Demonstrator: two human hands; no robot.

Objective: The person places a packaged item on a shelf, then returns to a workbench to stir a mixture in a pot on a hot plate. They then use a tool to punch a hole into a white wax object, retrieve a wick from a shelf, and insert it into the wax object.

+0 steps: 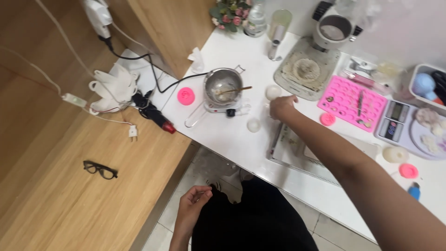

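Right hand (pixel 282 107) fingers loosely curled, empty, just beside white round mould (pixel 273 92), left hand (pixel 193 204) half-closed.

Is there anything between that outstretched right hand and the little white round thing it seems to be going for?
Nothing visible stands between them. The right hand is right beside the small white round piece on the white table, its fingers next to it. The metal pot sits further left, out of the way.

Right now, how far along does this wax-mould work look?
Some casting looks done: pale round pieces lie on the white table. The right hand reaches toward a small white piece beside the metal melting pot. The left hand rests idle. The pink mould tray looks mostly unfilled.
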